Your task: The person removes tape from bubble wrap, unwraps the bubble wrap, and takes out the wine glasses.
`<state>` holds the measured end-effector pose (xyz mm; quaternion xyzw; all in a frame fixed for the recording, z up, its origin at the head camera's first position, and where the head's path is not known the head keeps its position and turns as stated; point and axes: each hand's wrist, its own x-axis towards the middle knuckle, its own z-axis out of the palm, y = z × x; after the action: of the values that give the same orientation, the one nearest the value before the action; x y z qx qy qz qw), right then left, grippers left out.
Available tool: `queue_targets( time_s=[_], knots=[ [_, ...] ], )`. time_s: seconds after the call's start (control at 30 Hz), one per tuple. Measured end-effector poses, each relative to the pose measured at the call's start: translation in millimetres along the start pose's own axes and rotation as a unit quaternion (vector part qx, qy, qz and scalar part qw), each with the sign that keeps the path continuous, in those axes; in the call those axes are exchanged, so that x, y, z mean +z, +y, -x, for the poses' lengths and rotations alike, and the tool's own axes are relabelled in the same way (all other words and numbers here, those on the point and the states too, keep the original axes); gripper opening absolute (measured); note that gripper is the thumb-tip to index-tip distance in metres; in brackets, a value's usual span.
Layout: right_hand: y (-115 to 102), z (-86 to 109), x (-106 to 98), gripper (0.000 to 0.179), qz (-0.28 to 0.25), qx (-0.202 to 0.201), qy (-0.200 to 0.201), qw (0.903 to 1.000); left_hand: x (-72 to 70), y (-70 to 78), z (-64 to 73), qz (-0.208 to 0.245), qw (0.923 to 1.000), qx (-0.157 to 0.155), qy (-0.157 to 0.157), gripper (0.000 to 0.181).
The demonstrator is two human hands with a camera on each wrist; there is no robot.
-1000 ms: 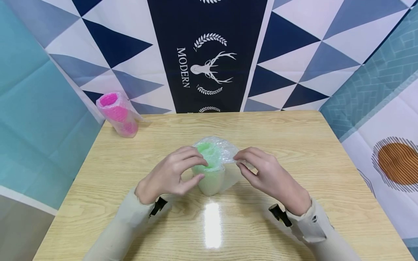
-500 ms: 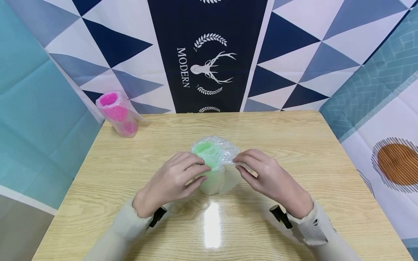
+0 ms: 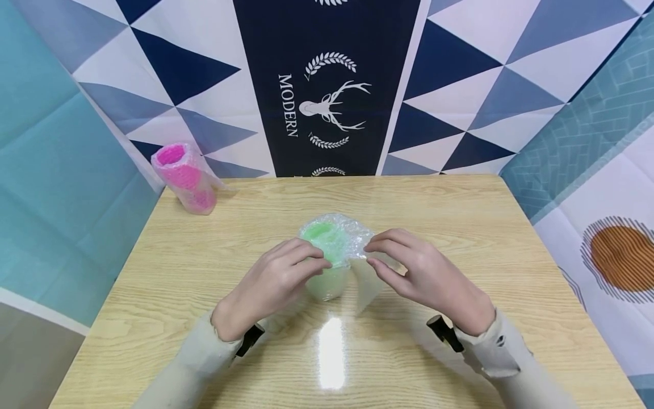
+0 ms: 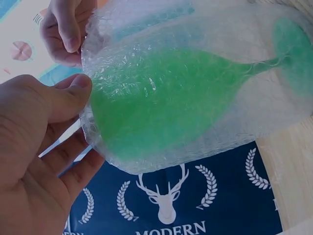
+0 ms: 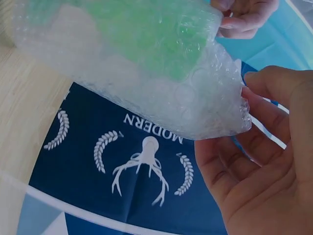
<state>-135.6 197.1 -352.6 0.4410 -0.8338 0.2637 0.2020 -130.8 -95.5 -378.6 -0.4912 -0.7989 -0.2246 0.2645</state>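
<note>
In the head view a green goblet (image 3: 321, 232) stands on the table inside a sleeve of bubble wrap (image 3: 352, 236). The left wrist view shows its bowl, stem and foot through the plastic. My left hand (image 3: 278, 275) pinches the near left rim of the wrapped goblet, thumb on the outer side. On the other side, my right hand (image 3: 414, 264) holds the loose edge of the bubble wrap between thumb and fingers. That flap (image 3: 369, 284) stands out to the right and hangs down to a point. Some of my right fingertips are hidden behind the plastic.
A pink item (image 3: 184, 176), also rolled in bubble wrap, stands at the table's far left corner. The wooden table (image 3: 449, 216) meets a patterned wall cloth (image 3: 327, 108) behind. Each wrist wears a small black camera mount.
My left thumb and fingers have come closer together at the rim. The flap's lower part has swung out from the goblet, while my right hand has shifted only slightly. The pink item has not moved.
</note>
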Motion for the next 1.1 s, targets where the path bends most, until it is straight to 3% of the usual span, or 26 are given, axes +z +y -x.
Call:
queue_targets(
  time_s=[0.2, 0.43, 0.7, 1.1],
  knots=[
    [7, -10.6, -8, 0.016, -0.021, 0.016, -0.005, 0.9996, 0.3, -1.3, -0.2, 0.002, 1.0000, -0.005, 0.001, 0.027],
    [12, -29.0, -24, 0.018, -0.024, 0.043, -0.061, 0.9969, 2.1, -4.2, -1.8, 0.012, 0.9998, -0.006, 0.011, 0.023],
    [19, -54.9, -45, 0.022, -0.013, 0.087, -0.170, 0.9815, 5.1, -7.1, -4.5, 0.038, 0.9987, -0.029, 0.016, 0.021],
    [27, -83.8, -47, 0.024, -0.044, 0.083, -0.255, 0.9623, 12.9, -15.3, -12.8, 0.039, 0.9985, -0.036, 0.017, 0.022]
  ],
)
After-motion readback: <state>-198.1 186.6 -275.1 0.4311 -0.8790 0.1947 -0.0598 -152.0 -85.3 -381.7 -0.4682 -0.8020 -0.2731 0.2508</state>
